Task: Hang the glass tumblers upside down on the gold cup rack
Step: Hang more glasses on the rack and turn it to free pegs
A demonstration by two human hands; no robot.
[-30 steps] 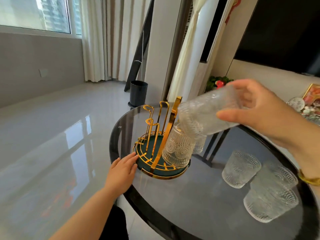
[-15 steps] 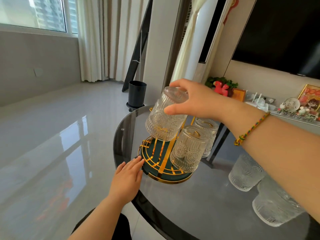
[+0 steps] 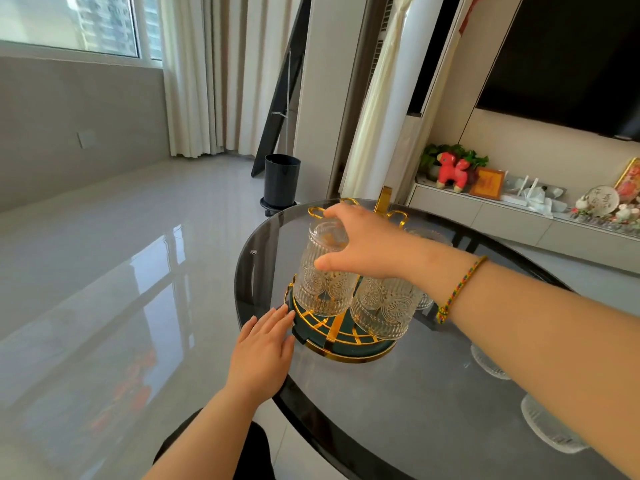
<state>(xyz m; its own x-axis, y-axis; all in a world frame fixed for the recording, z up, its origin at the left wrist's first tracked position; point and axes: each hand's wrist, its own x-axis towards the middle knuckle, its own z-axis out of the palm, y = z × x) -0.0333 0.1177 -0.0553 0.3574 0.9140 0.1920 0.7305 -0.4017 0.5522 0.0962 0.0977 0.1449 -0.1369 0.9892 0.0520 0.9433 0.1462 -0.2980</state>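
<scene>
No writing is legible; the right hand point(image 3: 367, 247) grasps an upside-down glass tumbler point(image 3: 323, 271) by its base over the gold cup rack point(image 3: 341, 337), whose near-left rim the flat, unclenched left hand point(image 3: 265, 351) touches.

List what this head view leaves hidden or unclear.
- Third racked tumbler: mostly behind the right hand.
- Two loose tumblers on the table: largely covered by the right forearm.
- Peg inside the held tumbler: blurred by patterned glass.
</scene>
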